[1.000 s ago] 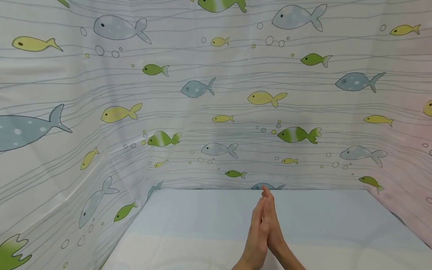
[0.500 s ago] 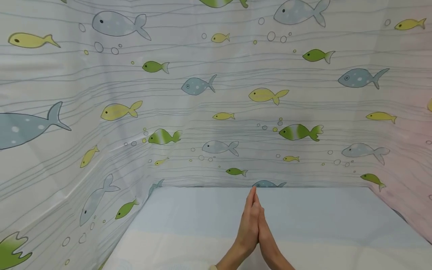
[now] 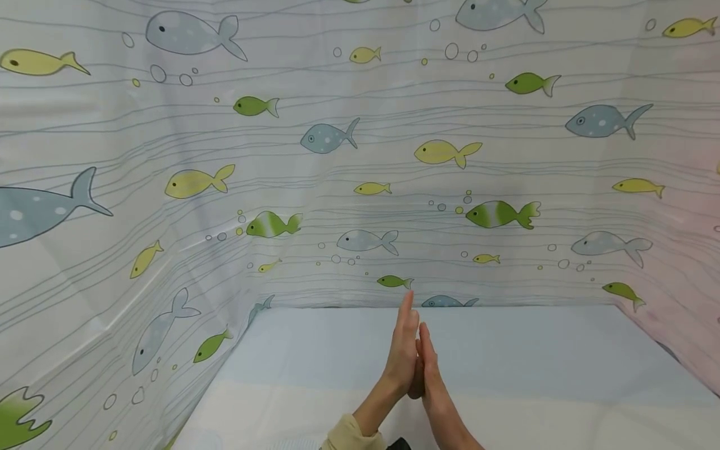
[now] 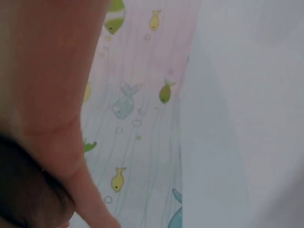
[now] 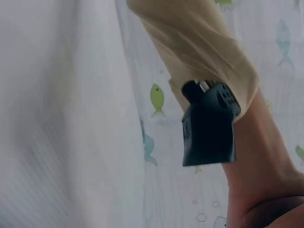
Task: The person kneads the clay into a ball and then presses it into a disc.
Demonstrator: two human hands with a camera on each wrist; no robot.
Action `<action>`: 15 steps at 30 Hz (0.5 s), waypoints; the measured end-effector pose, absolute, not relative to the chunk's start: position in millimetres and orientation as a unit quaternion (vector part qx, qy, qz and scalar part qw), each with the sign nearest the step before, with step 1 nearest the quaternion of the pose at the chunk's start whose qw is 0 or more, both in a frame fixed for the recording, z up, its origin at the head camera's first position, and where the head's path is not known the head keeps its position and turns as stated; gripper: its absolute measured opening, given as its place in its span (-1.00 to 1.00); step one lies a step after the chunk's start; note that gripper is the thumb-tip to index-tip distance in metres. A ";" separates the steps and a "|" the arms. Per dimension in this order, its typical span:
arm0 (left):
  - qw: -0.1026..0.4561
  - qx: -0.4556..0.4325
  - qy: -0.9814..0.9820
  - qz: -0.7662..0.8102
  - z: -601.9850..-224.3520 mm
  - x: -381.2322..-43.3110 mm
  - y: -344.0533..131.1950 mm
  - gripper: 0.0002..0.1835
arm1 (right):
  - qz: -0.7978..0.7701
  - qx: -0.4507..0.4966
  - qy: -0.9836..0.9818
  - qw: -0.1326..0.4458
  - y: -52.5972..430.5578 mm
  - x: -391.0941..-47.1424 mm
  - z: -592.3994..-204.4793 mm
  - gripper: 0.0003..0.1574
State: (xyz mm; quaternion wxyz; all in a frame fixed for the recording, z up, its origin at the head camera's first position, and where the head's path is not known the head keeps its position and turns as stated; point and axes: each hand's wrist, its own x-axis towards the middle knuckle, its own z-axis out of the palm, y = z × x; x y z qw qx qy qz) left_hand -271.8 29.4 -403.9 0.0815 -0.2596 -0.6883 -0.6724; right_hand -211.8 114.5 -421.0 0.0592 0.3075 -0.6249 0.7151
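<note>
In the head view my left hand [image 3: 400, 357] and right hand [image 3: 431, 365] stand upright, palm facing palm, fingers straight and pointing forward. The left fingertips reach farther than the right ones. A dark brown rounded patch [image 3: 416, 380] shows between the heels of the palms; I cannot tell whether it is a held thing or shaded skin. In the left wrist view my right wrist [image 4: 52, 118] fills the left side, with a dark rounded area [image 4: 28, 190] below it. The right wrist view shows my left wrist [image 5: 251, 147], and a dark strip [image 5: 275, 209] at the lower right.
A pale blue and white tabletop [image 3: 315, 350] lies under the hands. Curtains [image 3: 371, 215] printed with fish surround it at the back and sides. A beige sleeve [image 3: 351, 434] covers the left forearm, and a black device [image 5: 209, 128] sits at that wrist.
Both hands have moved left in the head view. The left hand has slid forward past the right, whose fingertips led one second ago. The brown patch between the palms has come into sight.
</note>
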 end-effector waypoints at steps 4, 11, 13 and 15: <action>0.067 -0.256 -0.680 -0.683 -405.0 -269.4 30.8 -0.33 | 0.734 0.234 -0.636 0.031 112.8 -203.9 -406.6 -0.32; 0.043 -0.239 -0.678 -0.694 -411.9 -256.8 29.1 -0.33 | 0.731 0.170 -0.655 0.091 108.2 -217.3 -407.2 -0.30; 0.028 -0.240 -0.675 -0.697 -413.0 -251.5 29.6 -0.34 | 0.725 0.153 -0.663 0.103 109.9 -223.0 -406.7 -0.28; 0.016 -0.246 -0.670 -0.701 -414.1 -245.3 30.6 -0.35 | 0.722 0.145 -0.667 0.115 112.6 -229.4 -407.7 -0.26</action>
